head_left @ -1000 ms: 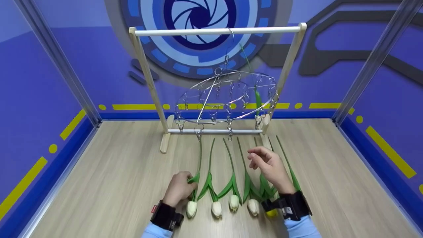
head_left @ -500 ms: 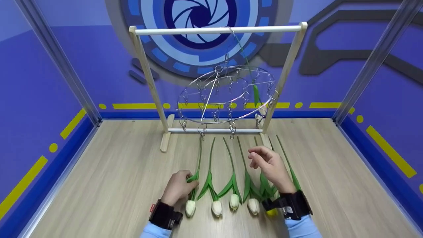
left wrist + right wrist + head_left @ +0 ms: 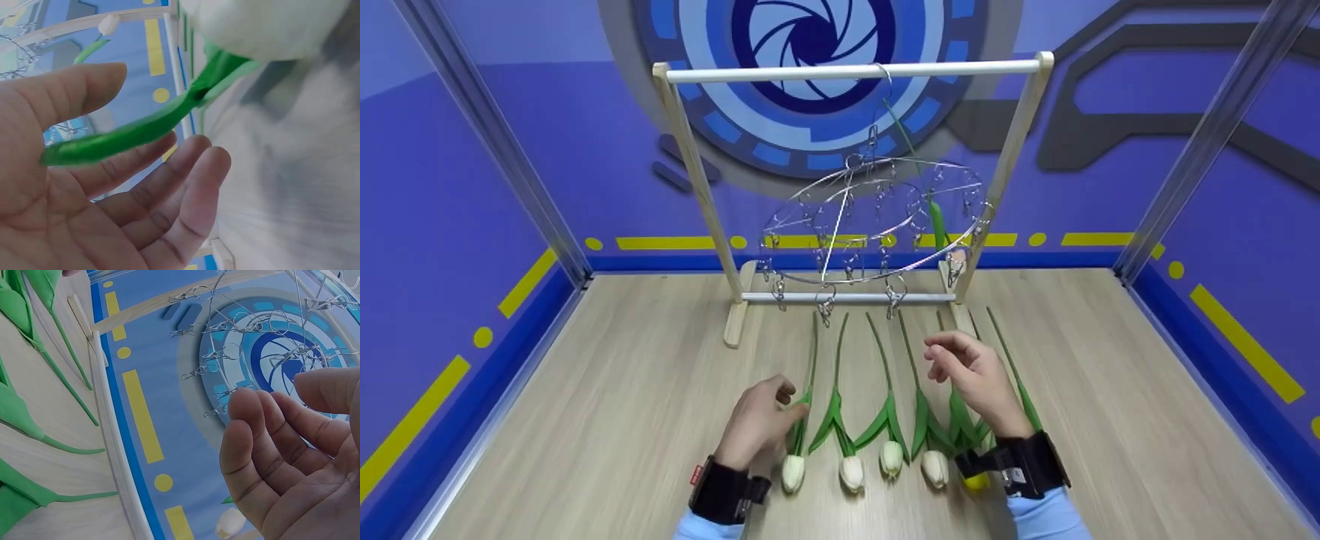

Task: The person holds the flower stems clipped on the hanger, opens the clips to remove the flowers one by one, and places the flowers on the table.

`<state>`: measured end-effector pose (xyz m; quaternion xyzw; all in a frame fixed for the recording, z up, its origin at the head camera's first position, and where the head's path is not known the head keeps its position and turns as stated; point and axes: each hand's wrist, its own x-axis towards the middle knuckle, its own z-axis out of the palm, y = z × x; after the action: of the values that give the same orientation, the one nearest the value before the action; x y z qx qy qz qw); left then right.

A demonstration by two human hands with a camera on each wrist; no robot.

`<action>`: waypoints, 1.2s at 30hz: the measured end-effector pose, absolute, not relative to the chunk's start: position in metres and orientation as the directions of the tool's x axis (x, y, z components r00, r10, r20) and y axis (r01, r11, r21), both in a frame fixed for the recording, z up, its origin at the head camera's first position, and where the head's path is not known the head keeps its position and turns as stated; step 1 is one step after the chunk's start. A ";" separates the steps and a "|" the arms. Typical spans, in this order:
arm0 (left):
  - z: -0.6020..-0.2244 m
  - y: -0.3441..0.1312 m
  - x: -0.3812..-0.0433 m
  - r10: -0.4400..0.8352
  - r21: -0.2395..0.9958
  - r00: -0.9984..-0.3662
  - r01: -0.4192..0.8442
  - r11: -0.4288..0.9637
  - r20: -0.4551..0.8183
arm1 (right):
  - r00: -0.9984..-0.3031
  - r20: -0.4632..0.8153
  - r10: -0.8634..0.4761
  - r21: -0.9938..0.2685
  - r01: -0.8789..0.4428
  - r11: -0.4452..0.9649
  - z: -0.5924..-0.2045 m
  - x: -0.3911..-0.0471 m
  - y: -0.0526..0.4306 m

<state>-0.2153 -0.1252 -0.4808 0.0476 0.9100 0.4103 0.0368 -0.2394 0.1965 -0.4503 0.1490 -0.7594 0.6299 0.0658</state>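
My left hand is beside the leftmost white tulip, which lies on the table. In the left wrist view, its thumb and fingers are spread apart, and a green leaf of that tulip crosses in front of the palm. To the right lie several more tulips in a row, among them white ones and a yellow one partly hidden by the wrist strap. My right hand hovers over the right-hand stems, fingers loosely bent around nothing, as the right wrist view shows.
Behind the tulips stands a wooden rack with a white top bar. A round wire hanger with metal clips hangs from it. One tulip hangs head down at the hanger's right side. Blue printed walls enclose the table.
My left hand has loosened its fingers from the leftmost tulip and drawn slightly left. The hanger and its hanging tulip have swung and turned a little. My right hand has barely moved.
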 end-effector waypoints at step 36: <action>-0.422 -0.072 -0.182 0.201 0.683 -0.910 0.407 0.606 0.364 | -0.961 0.262 -0.087 -0.932 -0.276 0.236 -0.432 -0.251 0.226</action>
<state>-0.1818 -0.0719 -0.4221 0.1712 0.8873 0.4094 -0.1259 -0.2508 0.2263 -0.4315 0.1159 -0.7824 0.6069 0.0776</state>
